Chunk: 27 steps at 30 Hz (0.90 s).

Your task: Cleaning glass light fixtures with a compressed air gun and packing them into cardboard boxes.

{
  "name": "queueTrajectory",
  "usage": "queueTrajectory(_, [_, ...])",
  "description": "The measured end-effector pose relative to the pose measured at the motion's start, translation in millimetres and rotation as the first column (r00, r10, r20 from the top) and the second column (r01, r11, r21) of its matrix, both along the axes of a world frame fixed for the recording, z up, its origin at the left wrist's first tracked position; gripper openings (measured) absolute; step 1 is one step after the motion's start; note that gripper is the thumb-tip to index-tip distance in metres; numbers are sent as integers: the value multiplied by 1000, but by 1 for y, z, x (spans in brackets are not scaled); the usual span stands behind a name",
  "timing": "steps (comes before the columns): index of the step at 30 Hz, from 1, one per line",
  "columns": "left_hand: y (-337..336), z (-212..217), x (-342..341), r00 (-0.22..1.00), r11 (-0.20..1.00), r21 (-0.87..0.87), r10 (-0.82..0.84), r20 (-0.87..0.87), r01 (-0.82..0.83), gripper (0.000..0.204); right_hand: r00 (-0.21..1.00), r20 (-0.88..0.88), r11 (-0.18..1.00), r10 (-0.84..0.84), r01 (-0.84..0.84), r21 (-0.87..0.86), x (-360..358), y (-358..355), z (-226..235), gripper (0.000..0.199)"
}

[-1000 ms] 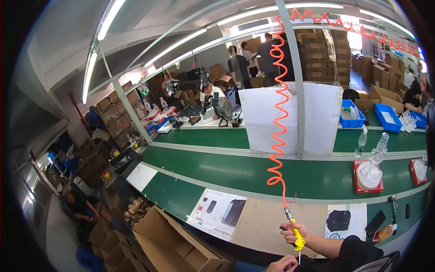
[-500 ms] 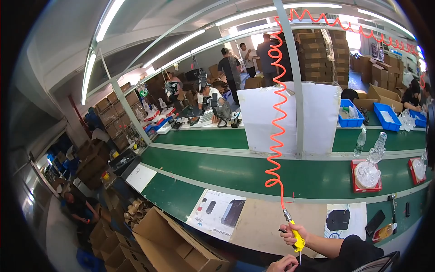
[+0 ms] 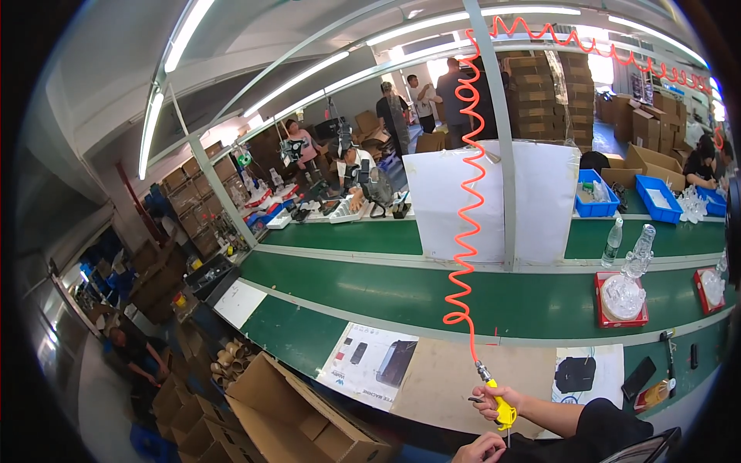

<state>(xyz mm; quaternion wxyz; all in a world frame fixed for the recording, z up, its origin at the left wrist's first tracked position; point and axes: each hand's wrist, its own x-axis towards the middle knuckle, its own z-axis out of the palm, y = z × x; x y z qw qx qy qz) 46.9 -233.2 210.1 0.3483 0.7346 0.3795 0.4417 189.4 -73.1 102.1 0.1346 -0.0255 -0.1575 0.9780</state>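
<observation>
My right hand point(image 3: 494, 403) is closed around a yellow air blow gun point(image 3: 503, 413) with its thin nozzle pointing down. The hand's black sleeve point(image 3: 594, 424) comes in from the lower right. An orange coiled hose point(image 3: 465, 201) runs from the gun's metal fitting up to an overhead rail. My left hand point(image 3: 480, 449) shows only partly at the bottom edge, just below and left of the nozzle; its fingers look curled and I cannot see anything in it. Under both hands lies a brown cardboard sheet point(image 3: 440, 378) on the workbench.
A printed sheet point(image 3: 370, 363) lies left of the cardboard, and a black part on white paper point(image 3: 575, 376) right of it. Open cardboard boxes point(image 3: 301, 420) stand lower left. Beyond runs a green conveyor point(image 3: 370, 285) with red trays of clear parts point(image 3: 621, 297), bottles, blue bins, white panels point(image 3: 455, 204) and other workers.
My left hand has come up into view beside the gun's nozzle. My right hand keeps the gun in nearly the same place. People in the background have shifted.
</observation>
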Motion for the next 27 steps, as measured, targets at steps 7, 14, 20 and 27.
queueTrajectory(7, [0,-2,-1,1000,1000,9,-3,14,3,12,997,71,1000,26,-25,-9,-8,5,-11,26])
queueTrajectory(14, [0,-4,0,1000,1000,28,7,5,-7,12,979,194,988,60,-86,129,-27,16,-17,21])
queueTrajectory(20, [1,-6,2,1000,999,44,8,11,-8,13,984,160,985,84,-106,135,-55,5,-8,23])
queueTrajectory(27, [1,-1,4,1000,999,42,-20,23,19,13,975,95,969,201,-212,130,-98,-28,4,21])
